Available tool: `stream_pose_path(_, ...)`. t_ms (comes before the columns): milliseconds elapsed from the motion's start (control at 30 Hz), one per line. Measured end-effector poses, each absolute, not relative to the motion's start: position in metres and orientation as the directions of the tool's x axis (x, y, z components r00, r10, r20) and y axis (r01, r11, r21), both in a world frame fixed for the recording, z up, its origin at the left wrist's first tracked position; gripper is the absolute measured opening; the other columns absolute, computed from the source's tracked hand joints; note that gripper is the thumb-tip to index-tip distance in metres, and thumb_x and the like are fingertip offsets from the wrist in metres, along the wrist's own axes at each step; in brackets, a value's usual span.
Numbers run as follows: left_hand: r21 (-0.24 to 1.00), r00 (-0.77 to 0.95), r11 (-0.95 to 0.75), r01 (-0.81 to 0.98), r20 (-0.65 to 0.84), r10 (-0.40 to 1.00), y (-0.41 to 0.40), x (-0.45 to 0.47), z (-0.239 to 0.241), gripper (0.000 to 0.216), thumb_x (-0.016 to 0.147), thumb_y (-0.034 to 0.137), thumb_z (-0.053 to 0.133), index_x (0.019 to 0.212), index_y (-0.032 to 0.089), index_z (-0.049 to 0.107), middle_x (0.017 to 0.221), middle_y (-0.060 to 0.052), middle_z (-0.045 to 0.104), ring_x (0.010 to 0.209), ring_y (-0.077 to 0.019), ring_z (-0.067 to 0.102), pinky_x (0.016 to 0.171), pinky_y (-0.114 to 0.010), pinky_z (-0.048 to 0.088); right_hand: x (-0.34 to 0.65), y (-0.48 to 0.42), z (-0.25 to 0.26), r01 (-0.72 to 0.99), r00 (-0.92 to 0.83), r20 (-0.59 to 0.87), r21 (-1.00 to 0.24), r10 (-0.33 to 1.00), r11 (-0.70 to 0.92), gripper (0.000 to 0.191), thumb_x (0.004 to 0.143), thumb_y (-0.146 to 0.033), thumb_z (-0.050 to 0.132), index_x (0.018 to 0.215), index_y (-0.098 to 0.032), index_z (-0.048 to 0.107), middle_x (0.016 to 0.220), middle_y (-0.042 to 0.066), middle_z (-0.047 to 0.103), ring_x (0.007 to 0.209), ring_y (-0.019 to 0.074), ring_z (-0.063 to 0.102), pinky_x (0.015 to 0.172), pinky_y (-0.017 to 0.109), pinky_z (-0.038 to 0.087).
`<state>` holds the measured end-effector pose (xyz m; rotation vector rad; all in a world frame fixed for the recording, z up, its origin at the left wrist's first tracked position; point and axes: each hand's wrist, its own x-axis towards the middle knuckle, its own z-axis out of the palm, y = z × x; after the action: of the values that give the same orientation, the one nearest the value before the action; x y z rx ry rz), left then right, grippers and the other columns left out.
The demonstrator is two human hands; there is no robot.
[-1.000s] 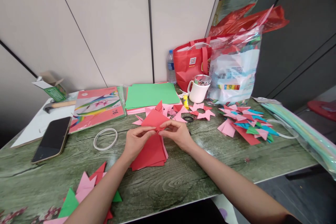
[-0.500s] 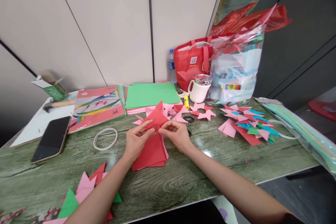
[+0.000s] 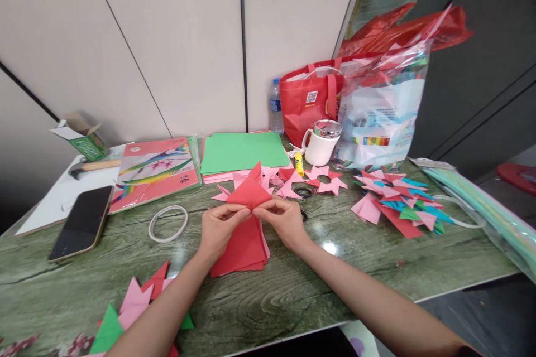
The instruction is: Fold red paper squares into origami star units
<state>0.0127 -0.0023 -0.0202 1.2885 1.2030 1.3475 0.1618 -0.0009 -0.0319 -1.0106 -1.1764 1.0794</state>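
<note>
A folded red paper piece (image 3: 248,192) with a pointed tip is held up between both hands over the green table (image 3: 293,290). My left hand (image 3: 218,228) pinches its lower left edge. My right hand (image 3: 282,220) pinches its lower right edge, fingertips almost meeting the left ones. Under the hands lies a stack of red paper squares (image 3: 243,248). Folded pink shapes (image 3: 285,181) are scattered just behind the held piece.
A phone (image 3: 81,222), a white ring (image 3: 168,222), a coloured paper pack (image 3: 154,172) and green sheets (image 3: 243,150) lie to the left and behind. A white mug (image 3: 320,145), red bag (image 3: 307,97), plastic bag (image 3: 377,117) and a heap of folded shapes (image 3: 397,206) sit right.
The hands have shifted slightly on the red piece, fingertips closing in under its point. The view has drifted a little; nothing on the table moved.
</note>
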Motion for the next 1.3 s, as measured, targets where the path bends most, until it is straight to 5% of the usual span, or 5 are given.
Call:
stream_pose_path(233, 0.997, -0.079, -0.074, -0.036, 0.071, 0.994, -0.003, 0.015, -0.020, 0.008, 0.059, 0.023, 0.075, 0.061, 0.017, 0.072, 0.061, -0.002, 0.071, 0.057, -0.0122, 0.063, 0.057, -0.018, 0.050, 0.160, -0.004, -0.030, -0.128, 0.067, 0.175, -0.975, 0.982, 0.182, 0.009, 0.061, -0.025, 0.074, 0.063, -0.018, 0.068, 0.063, 0.001, 0.063, 0.060, 0.0137, 0.055, 0.058, 0.025, 0.044)
stream_pose_path(400, 0.990, -0.105, 0.001, -0.142, -0.016, 0.994, -0.004, 0.017, -0.020, 0.022, 0.056, 0.023, 0.076, 0.077, 0.018, 0.073, 0.072, -0.003, 0.073, 0.063, -0.0159, 0.067, 0.063, -0.023, 0.055, 0.158, -0.004, -0.029, -0.208, 0.073, 0.086, -0.973, 0.994, 0.100, 0.012, 0.058, -0.023, 0.075, 0.064, -0.018, 0.066, 0.064, -0.001, 0.062, 0.060, 0.0128, 0.056, 0.059, 0.024, 0.046)
stream_pose_path(1100, 0.997, -0.147, 0.052, -0.065, -0.061, 0.987, -0.005, 0.018, -0.017, 0.016, 0.055, 0.024, 0.075, 0.069, 0.017, 0.072, 0.064, -0.004, 0.072, 0.058, -0.0201, 0.068, 0.058, -0.026, 0.057, 0.154, -0.008, -0.025, -0.329, 0.028, -0.011, -0.944, 1.000, -0.001, 0.027, 0.059, -0.028, 0.076, 0.065, -0.020, 0.051, 0.059, -0.003, 0.056, 0.057, 0.0151, 0.060, 0.056, 0.026, 0.048)
stream_pose_path(1300, 0.998, -0.161, 0.068, -0.018, -0.070, 0.984, -0.005, 0.017, -0.013, 0.030, 0.054, 0.024, 0.076, 0.083, 0.015, 0.071, 0.059, -0.001, 0.070, 0.054, -0.0166, 0.066, 0.054, -0.021, 0.054, 0.152, -0.010, -0.023, -0.427, 0.029, -0.023, -0.904, 0.999, -0.008, 0.043, 0.059, -0.021, 0.076, 0.088, -0.024, 0.044, 0.076, -0.001, 0.063, 0.064, 0.0163, 0.063, 0.060, 0.028, 0.052)
